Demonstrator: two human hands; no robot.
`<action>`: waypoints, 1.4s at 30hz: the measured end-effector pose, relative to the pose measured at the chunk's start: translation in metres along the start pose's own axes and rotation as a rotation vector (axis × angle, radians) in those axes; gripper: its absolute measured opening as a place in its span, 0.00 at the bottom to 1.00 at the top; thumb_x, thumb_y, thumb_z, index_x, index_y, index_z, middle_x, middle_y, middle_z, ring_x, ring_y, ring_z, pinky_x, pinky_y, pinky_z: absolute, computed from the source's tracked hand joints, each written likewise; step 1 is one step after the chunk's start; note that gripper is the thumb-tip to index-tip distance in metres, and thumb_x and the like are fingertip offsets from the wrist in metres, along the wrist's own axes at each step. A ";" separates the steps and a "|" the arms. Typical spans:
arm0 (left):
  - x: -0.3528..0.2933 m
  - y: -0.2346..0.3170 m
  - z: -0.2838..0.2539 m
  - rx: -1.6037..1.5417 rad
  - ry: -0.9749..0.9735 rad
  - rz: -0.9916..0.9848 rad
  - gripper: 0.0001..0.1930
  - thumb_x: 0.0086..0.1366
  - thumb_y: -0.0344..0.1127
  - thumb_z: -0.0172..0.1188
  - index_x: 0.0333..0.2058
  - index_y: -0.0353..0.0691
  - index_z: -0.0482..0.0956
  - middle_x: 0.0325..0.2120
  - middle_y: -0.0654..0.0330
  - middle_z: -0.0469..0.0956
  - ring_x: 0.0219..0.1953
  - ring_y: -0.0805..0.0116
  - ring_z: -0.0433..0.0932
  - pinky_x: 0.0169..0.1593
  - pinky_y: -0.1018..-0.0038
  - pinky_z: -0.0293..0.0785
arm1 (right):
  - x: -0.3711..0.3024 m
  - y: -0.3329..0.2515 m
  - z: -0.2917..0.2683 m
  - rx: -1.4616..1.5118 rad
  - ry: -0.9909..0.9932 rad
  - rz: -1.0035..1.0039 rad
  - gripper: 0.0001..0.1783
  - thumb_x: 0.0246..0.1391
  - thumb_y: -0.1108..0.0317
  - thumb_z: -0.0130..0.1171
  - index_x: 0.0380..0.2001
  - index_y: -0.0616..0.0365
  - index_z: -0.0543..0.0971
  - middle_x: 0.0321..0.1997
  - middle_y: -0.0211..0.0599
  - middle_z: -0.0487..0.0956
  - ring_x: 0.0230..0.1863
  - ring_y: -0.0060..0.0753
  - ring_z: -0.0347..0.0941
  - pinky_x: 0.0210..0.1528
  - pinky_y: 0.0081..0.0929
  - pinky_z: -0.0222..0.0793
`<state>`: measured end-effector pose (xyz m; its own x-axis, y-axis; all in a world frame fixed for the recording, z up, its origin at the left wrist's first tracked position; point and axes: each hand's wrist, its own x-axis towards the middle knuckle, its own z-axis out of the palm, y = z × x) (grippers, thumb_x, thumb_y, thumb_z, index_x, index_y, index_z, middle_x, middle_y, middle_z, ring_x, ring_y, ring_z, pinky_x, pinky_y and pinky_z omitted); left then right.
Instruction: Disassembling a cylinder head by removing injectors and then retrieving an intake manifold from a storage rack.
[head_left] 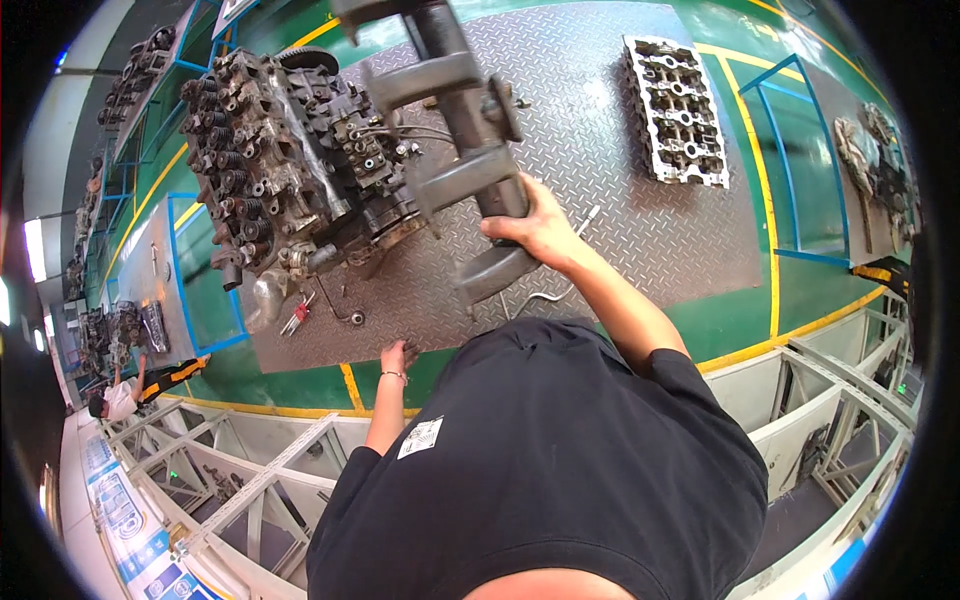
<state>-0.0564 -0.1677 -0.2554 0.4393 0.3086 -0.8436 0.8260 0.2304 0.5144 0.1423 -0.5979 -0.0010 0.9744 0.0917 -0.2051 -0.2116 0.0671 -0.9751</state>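
My right hand (540, 228) is closed around a dark grey metal tube with several curved arms (470, 130), which is raised above the table, close to the camera. Its upper end runs out of the picture. Low on the left, my left hand (398, 356) rests at the near edge of the table, its fingers apart and nothing visible in them. Beyond that hand stands a large greasy engine (290, 170) with a row of valve springs along its left side. The tube's arms hide part of the engine's right side.
A steel tread-plate tabletop (600, 110) carries a silver cylinder head (678, 112) at the far right. A red-handled tool (297, 315), a thin socket tool (354, 317) and a bent rod (550, 297) lie nearer. Blue frames (793, 160) stand beyond; a person (122, 398) works far left.
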 end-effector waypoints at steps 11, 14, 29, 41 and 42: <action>-0.025 -0.032 0.008 -0.035 0.039 -0.093 0.11 0.65 0.37 0.55 0.42 0.38 0.78 0.35 0.56 0.83 0.36 0.57 0.84 0.40 0.61 0.79 | 0.062 -0.010 0.071 0.054 -0.314 0.062 0.39 0.37 0.60 0.76 0.53 0.66 0.72 0.46 0.42 0.78 0.48 0.33 0.74 0.54 0.31 0.69; -0.030 -0.039 0.011 -0.090 0.048 -0.115 0.14 0.66 0.37 0.55 0.47 0.39 0.77 0.37 0.55 0.83 0.38 0.56 0.84 0.40 0.61 0.80 | 0.080 -0.011 0.094 -0.006 -0.338 0.064 0.41 0.36 0.60 0.76 0.52 0.68 0.72 0.47 0.47 0.78 0.48 0.36 0.74 0.54 0.33 0.69; -0.024 -0.035 0.017 -0.038 0.043 -0.083 0.14 0.67 0.35 0.54 0.48 0.36 0.75 0.38 0.53 0.83 0.37 0.57 0.84 0.37 0.65 0.81 | 0.109 -0.026 0.111 -0.085 -0.166 -0.029 0.38 0.38 0.61 0.75 0.51 0.66 0.71 0.45 0.46 0.79 0.47 0.37 0.76 0.53 0.34 0.70; -0.019 0.023 0.047 0.025 -0.079 0.187 0.13 0.69 0.30 0.51 0.48 0.30 0.76 0.38 0.52 0.82 0.37 0.60 0.84 0.40 0.67 0.81 | 0.085 -0.076 0.009 -0.701 0.243 -0.651 0.35 0.37 0.64 0.74 0.51 0.57 0.70 0.45 0.48 0.77 0.48 0.52 0.76 0.50 0.42 0.73; -0.027 0.033 0.050 0.024 -0.086 0.231 0.13 0.69 0.30 0.51 0.48 0.30 0.76 0.38 0.52 0.82 0.37 0.60 0.84 0.41 0.67 0.82 | 0.082 -0.080 -0.001 -0.771 0.272 -0.664 0.36 0.36 0.64 0.74 0.51 0.56 0.70 0.46 0.47 0.76 0.48 0.53 0.75 0.50 0.42 0.73</action>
<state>-0.0234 -0.2144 -0.2231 0.6455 0.2703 -0.7143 0.7075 0.1408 0.6926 0.2391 -0.5968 0.0601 0.8815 0.0359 0.4708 0.3832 -0.6370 -0.6689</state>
